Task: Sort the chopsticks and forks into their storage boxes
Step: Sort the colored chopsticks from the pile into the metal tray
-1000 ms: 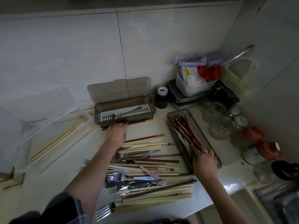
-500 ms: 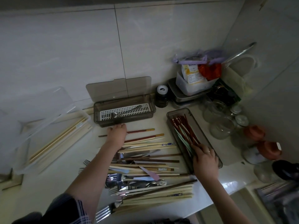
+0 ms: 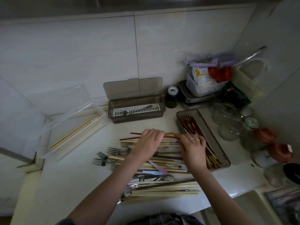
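A pile of wooden chopsticks [image 3: 164, 189] and metal forks [image 3: 101, 160] lies on the white counter [image 3: 69, 184]. My left hand [image 3: 148, 142] grips a dark red chopstick [image 3: 135, 133] lying at the far edge of the pile. My right hand [image 3: 192, 146] pinches the same chopstick's right end beside the grey tray [image 3: 224, 157] that holds several red chopsticks. A smoked box [image 3: 137, 108] with a white grate and one metal utensil stands behind. A clear box [image 3: 73, 132] at the left holds pale chopsticks.
A dark jar [image 3: 172, 99], stacked food containers [image 3: 201, 86], glass jars [image 3: 230, 120] and brown clay pots [image 3: 274, 145] crowd the back right corner. The tiled wall rises right behind the boxes. A sink edge [image 3: 253, 207] shows at the bottom right.
My left hand drew back from the smoked box with the dark red chopstick. My right hand left the grey tray and came left to the chopstick's end.
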{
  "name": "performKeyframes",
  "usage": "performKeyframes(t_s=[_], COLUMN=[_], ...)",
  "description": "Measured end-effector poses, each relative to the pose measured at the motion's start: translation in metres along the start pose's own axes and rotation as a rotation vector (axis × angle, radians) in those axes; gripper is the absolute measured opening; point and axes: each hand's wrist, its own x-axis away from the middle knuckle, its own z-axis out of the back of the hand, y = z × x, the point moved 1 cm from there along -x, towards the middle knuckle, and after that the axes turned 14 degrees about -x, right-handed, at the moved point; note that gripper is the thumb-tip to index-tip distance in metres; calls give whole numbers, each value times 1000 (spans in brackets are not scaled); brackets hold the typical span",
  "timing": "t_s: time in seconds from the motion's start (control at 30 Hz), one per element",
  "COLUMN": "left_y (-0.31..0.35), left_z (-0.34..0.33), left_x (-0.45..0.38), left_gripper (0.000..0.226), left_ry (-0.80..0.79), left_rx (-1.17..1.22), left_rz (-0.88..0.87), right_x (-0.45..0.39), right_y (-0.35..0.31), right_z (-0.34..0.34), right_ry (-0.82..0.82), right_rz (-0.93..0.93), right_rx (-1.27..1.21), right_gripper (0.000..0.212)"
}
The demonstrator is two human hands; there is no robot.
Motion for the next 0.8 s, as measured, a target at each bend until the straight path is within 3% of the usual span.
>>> performKeyframes(t_s=[0.1, 0.17, 0.3, 0.4, 0.53, 0.63, 0.8], left_y=[3, -4, -29, -35, -33, -37, -52], left_z=[2, -2, -16, -25, -37, -43, -50], left_x=[0, 1, 18, 31, 46, 47, 37], left_gripper=[30, 35, 55, 57, 79, 81, 78], left_ry=[7, -42, -243, -479, -765, -823, -842], left_rx=[33, 92, 62, -22, 13, 18, 37], left_rz=[51, 184, 368, 278, 190, 232, 343], right_x=[9, 16, 30, 37, 35, 34, 37], right_y=[14, 26, 49, 59, 58, 52, 40], right_z=[8, 16, 29, 32, 26, 20, 13], right_ry=[-24, -22, -36, -92, -152, -155, -22], right_rz=[-64, -160, -460, -594, -662, -673, -477], right_rx=[58, 92, 108, 19, 15, -16, -24], right_gripper=[33, 41, 53, 62, 70, 67, 60])
